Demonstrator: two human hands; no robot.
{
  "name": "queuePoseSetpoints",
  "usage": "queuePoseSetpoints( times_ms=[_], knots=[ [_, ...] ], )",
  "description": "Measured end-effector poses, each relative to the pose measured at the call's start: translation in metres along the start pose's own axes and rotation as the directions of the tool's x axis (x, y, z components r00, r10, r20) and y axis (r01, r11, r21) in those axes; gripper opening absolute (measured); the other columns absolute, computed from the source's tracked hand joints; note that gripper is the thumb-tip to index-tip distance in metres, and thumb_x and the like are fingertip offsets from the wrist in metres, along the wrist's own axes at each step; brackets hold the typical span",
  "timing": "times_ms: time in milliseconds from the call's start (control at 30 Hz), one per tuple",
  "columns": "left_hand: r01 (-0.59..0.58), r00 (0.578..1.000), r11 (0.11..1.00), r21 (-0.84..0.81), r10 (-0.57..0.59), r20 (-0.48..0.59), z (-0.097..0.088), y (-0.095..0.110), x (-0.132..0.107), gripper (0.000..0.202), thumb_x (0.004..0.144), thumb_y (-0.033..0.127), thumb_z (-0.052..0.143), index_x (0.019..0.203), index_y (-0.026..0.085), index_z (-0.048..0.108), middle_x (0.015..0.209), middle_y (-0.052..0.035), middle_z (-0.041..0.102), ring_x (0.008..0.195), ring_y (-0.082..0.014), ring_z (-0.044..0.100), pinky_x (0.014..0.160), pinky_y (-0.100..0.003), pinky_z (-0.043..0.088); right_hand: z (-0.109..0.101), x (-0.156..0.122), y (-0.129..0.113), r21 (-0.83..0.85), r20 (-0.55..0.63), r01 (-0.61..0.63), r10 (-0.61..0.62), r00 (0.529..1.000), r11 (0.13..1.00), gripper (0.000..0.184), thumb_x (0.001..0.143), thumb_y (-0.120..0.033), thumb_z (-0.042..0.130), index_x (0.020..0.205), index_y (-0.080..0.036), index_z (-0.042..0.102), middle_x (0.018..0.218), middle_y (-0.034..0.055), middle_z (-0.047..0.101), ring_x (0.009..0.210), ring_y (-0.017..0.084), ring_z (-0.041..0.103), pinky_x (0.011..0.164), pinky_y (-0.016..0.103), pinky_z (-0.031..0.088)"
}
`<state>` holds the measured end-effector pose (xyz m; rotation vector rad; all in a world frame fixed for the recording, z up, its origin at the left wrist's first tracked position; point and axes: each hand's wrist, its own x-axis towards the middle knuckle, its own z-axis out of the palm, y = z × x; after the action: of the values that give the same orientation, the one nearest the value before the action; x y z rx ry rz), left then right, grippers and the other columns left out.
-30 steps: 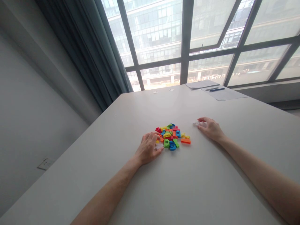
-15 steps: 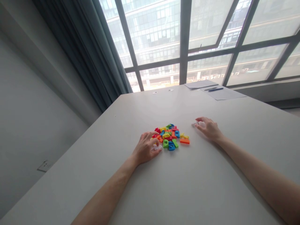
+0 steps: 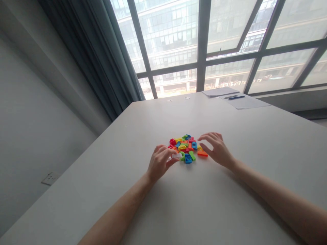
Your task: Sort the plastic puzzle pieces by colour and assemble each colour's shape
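My left hand (image 3: pixel 159 162) is at the left side of a heap of small plastic pieces, pinching a white plastic block (image 3: pixel 176 156) between thumb and fingers. The heap mixes red, yellow, green, orange and blue pieces. A blue block (image 3: pixel 188 159) and a green block (image 3: pixel 192 156) lie at its near edge, close to the held block. On the right side of the heap, my right hand (image 3: pixel 216 148) hovers with fingers apart and nothing visible in them. Just under its thumb lies a flat orange block (image 3: pixel 202 153). Part of a yellow piece is hidden by that hand.
The white table (image 3: pixel 168 207) extends to a large window. Papers (image 3: pixel 252 102) with a dark blue pen (image 3: pixel 236 97) lie at the far right. Two round white discs sit near the far edge. A dark curtain (image 3: pixel 102 58) hangs at the left.
My left hand has lifted the white block off the table and moved slightly right. My right hand has moved left to the heap, away from white pieces no longer visible.
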<state>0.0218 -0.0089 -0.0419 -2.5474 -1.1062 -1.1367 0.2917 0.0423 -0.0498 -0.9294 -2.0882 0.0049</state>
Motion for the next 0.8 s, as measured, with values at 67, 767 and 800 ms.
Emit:
queuePoseSetpoints(
  times_ms=[67, 767, 800],
  knots=[
    [-0.028, 1.0, 1.0, 0.003, 0.028, -0.004, 0.0, 0.001, 0.001, 0.016, 0.092, 0.037, 0.057, 0.092, 0.021, 0.058, 0.085, -0.001, 0.071, 0.077, -0.0154, 0.062, 0.088, -0.034, 0.044, 0.004, 0.0, -0.021, 0.053, 0.058, 0.098, -0.101, 0.993, 0.994, 0.01, 0.093, -0.029, 0.051, 0.1, -0.025, 0.058, 0.099, 0.0045, 0.068, 0.096, 0.021, 0.06, 0.092, 0.04, 0.036],
    [-0.104, 0.988, 0.994, 0.035, 0.099, 0.114, 0.004, 0.014, 0.0, 0.015, 0.093, 0.031, 0.056, 0.104, 0.023, 0.049, 0.087, -0.001, 0.068, 0.08, -0.0168, 0.064, 0.092, -0.039, 0.046, 0.009, -0.002, -0.045, 0.156, 0.167, 0.26, -0.285, 0.944, 0.953, 0.01, 0.093, -0.03, 0.054, 0.099, -0.024, 0.059, 0.094, 0.0028, 0.07, 0.092, 0.018, 0.061, 0.097, 0.04, 0.034],
    [-0.113, 0.989, 0.993, 0.035, 0.109, 0.103, 0.004, 0.014, 0.0, 0.015, 0.093, 0.031, 0.056, 0.104, 0.023, 0.048, 0.087, -0.001, 0.068, 0.08, -0.0166, 0.064, 0.092, -0.038, 0.046, 0.008, -0.002, -0.044, 0.155, 0.169, 0.261, -0.286, 0.943, 0.953, 0.01, 0.092, -0.03, 0.054, 0.099, -0.024, 0.059, 0.094, 0.0027, 0.07, 0.093, 0.018, 0.061, 0.097, 0.04, 0.034]
  ],
)
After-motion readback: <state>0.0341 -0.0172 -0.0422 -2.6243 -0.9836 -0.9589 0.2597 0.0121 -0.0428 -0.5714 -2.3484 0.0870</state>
